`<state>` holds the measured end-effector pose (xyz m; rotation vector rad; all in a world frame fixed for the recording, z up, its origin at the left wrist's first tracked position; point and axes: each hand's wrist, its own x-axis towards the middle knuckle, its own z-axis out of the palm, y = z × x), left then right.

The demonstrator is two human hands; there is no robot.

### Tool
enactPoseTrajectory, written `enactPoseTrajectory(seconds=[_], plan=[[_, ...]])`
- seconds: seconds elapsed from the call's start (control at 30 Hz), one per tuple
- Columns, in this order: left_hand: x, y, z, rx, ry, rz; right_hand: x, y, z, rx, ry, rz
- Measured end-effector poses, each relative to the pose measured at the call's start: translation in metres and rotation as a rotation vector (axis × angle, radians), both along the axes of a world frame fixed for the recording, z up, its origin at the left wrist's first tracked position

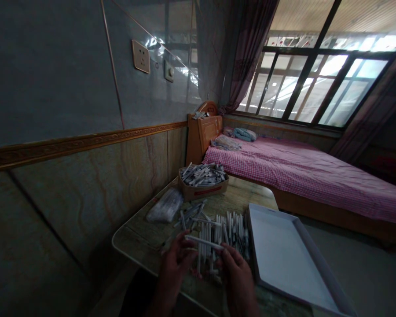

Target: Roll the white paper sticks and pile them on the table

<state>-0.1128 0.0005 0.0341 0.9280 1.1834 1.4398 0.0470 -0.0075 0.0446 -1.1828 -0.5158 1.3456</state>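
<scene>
Between both hands a slim white pen [203,241] is held level above the table. My left hand [177,255] is closed on its left end, and my right hand [235,268] pinches its right end with thumb and fingers. Beneath and behind it lie rows of similar white pens [232,225], some with dark parts, partly hidden by my hands. A few loose greyish pens [191,211] lie crosswise just beyond. Small reddish bits [196,274] show below the pen, too blurred to name.
A cardboard box [204,192] heaped with pens stands at the table's far end, beside a clear plastic bag [166,205]. To the right lies a shallow white tray [288,251]. The table [138,244] adjoins a tiled wall; a bed [284,163] stands beyond.
</scene>
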Motion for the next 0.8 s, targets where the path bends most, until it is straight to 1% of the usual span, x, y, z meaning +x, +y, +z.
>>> enactPoseTrajectory(seconds=[0.07, 0.1, 0.2, 0.33, 0.4, 0.5, 0.6, 0.7, 0.73, 0.8], plan=[[0.008, -0.003, 0.002, -0.001, 0.004, -0.087, -0.01, -0.003, -0.005, -0.009, 0.094, 0.069], [0.01, -0.005, 0.003, 0.019, 0.029, -0.111, -0.014, -0.004, -0.007, -0.009, 0.104, 0.106], [0.012, -0.009, 0.008, 0.098, 0.121, -0.072, -0.021, -0.008, -0.011, 0.009, 0.014, 0.195], [0.005, -0.008, 0.017, 0.103, 0.187, -0.045, -0.018, -0.011, -0.017, 0.053, -0.167, 0.274], [0.003, -0.007, 0.021, 0.076, 0.173, -0.038, -0.016, -0.012, -0.019, 0.093, -0.283, 0.317], [0.0, -0.003, 0.025, 0.034, 0.123, 0.0, -0.012, -0.015, -0.022, 0.209, -0.514, 0.375], [-0.006, 0.0, 0.027, 0.026, 0.078, 0.109, -0.002, -0.018, -0.022, 0.292, -0.828, 0.413], [-0.021, 0.003, 0.026, 0.024, 0.087, 0.21, 0.022, -0.023, -0.025, 0.34, -1.122, 0.453], [-0.027, 0.005, 0.023, 0.023, 0.105, 0.228, 0.032, -0.024, -0.027, 0.354, -1.189, 0.456], [-0.038, 0.01, 0.015, 0.017, 0.162, 0.239, 0.052, -0.027, -0.032, 0.313, -1.274, 0.424]])
